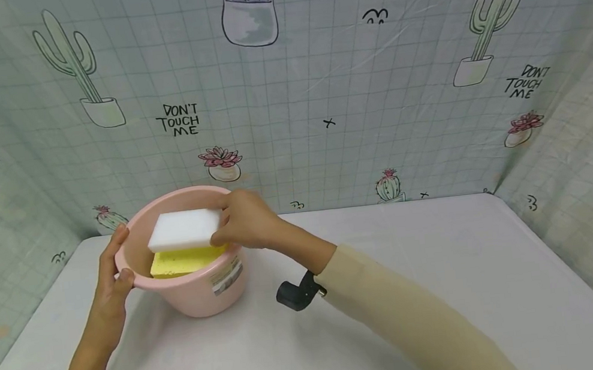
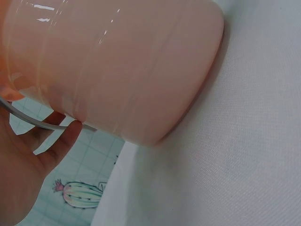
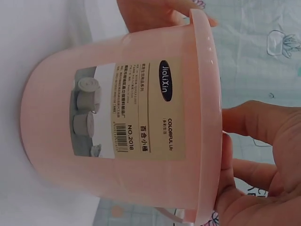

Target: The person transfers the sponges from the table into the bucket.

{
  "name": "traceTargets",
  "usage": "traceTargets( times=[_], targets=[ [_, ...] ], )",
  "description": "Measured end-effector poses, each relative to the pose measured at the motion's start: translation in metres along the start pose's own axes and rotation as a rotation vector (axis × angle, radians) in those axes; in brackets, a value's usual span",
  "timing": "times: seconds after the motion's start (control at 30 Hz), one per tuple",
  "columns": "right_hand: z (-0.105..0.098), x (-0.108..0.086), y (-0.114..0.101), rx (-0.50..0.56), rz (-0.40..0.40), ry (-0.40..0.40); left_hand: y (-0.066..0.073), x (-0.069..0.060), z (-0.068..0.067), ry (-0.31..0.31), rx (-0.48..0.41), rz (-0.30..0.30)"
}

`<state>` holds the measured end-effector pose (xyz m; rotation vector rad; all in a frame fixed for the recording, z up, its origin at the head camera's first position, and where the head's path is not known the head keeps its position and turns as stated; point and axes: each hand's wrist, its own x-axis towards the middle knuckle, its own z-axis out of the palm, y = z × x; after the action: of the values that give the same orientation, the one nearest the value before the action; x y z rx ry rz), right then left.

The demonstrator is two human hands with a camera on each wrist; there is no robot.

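Note:
A pink plastic bucket (image 1: 196, 295) stands on the white table, left of the middle in the head view. My left hand (image 1: 106, 298) grips its rim from the left. In the left wrist view, fingers (image 2: 66, 141) lie by the bucket's grey handle (image 2: 28, 117). Over the mouth of the bucket, my right hand (image 1: 248, 217) pinches the right end of a white sponge block (image 1: 184, 228). Just beneath that block a yellow sponge (image 1: 185, 261) shows inside; how deep it reaches is hidden. The right wrist view has my right hand (image 3: 263, 155) at the rim, with the white block out of sight.
A paper label (image 3: 136, 113) is stuck to the bucket's side. Behind the white table (image 1: 393, 283) hangs a grid-patterned cloth (image 1: 293, 101) with cactus drawings, and it also covers both sides. A black wrist camera (image 1: 298, 293) sits under the right forearm.

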<state>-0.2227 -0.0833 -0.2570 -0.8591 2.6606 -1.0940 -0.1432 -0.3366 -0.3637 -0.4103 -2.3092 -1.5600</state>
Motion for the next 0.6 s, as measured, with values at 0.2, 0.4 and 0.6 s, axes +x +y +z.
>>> traceTargets(
  times=[0.2, 0.4, 0.6],
  targets=[
    [0.0042, 0.0033, -0.0057, -0.046, -0.004, -0.035, 0.0012, -0.0007, -0.0004, -0.002, 0.019, -0.014],
    [0.0095, 0.0068, -0.0099, -0.135, -0.026, -0.042, 0.001, -0.0014, -0.0004, 0.002, 0.01, -0.01],
    [0.0081, 0.008, -0.0088, -0.201, -0.053, -0.053, 0.0012, -0.0018, 0.0009, 0.0, 0.013, -0.021]
  ],
)
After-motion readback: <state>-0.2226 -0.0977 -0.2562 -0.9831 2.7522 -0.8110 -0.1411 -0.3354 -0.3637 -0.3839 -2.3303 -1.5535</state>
